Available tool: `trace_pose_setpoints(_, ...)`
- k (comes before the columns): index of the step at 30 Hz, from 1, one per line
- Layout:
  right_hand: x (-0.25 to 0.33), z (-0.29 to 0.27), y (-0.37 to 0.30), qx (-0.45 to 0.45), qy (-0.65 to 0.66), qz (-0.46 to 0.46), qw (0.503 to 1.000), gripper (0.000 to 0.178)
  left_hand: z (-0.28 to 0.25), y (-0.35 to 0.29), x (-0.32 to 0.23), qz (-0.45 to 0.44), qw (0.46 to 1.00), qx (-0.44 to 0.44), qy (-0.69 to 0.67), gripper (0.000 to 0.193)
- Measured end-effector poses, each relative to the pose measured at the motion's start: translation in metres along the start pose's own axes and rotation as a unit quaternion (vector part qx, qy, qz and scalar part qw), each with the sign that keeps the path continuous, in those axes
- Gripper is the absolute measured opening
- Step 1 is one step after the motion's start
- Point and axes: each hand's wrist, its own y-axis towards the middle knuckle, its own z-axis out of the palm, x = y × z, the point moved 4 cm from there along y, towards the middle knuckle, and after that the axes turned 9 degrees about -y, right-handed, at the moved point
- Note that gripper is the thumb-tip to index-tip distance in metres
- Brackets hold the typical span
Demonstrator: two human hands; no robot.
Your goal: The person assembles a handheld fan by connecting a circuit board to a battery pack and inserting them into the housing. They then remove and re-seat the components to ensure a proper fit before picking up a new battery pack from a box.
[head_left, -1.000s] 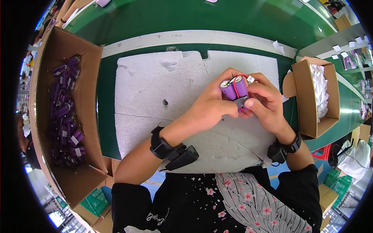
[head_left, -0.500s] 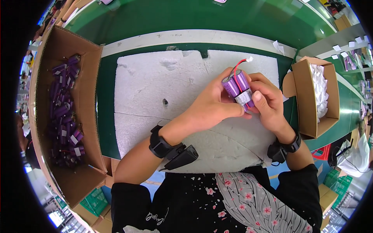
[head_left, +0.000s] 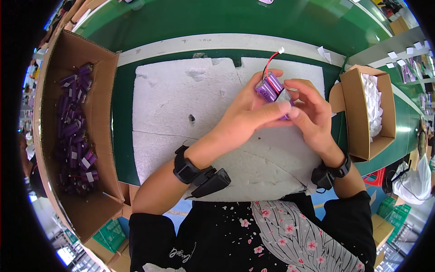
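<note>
I see both hands raised above the white foam pad point(head_left: 181, 104) on the worktop, sharing one purple battery pack point(head_left: 268, 87). My left hand point(head_left: 247, 120) pinches it from below; my right hand point(head_left: 312, 115) cups its far side, so the red-and-black lead point(head_left: 268, 63) juts free. Cardboard boxes flank the pad, leaving open room between.
</note>
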Motion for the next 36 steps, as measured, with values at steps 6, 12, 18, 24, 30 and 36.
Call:
trace_pose_setpoints(6,0.008,0.001,0.002,0.012,-0.101,-0.041,0.994,0.052,-0.002,0.000,0.003,-0.022,1.000,0.002,0.008,0.060)
trace_pose_setpoints(12,0.002,-0.002,-0.001,-0.018,-0.086,-0.019,0.996,0.042,0.002,0.000,0.002,-0.019,1.000,-0.005,0.017,0.058)
trace_pose_setpoints(18,0.003,-0.005,-0.004,-0.007,-0.084,0.008,0.996,0.040,0.002,0.000,0.004,-0.018,1.000,0.001,0.020,0.056)
trace_pose_setpoints(24,0.000,-0.006,-0.004,-0.010,-0.075,-0.012,0.997,0.039,0.001,0.000,0.005,-0.019,1.000,0.008,0.018,0.062)
trace_pose_setpoints(30,0.004,-0.002,-0.001,-0.020,-0.081,-0.016,0.996,0.039,0.001,0.000,0.003,-0.021,1.000,0.005,-0.013,0.067)
trace_pose_setpoints(36,0.012,0.003,0.001,-0.042,-0.059,0.006,0.997,0.042,0.000,0.000,0.004,-0.028,0.999,0.032,0.021,0.062)
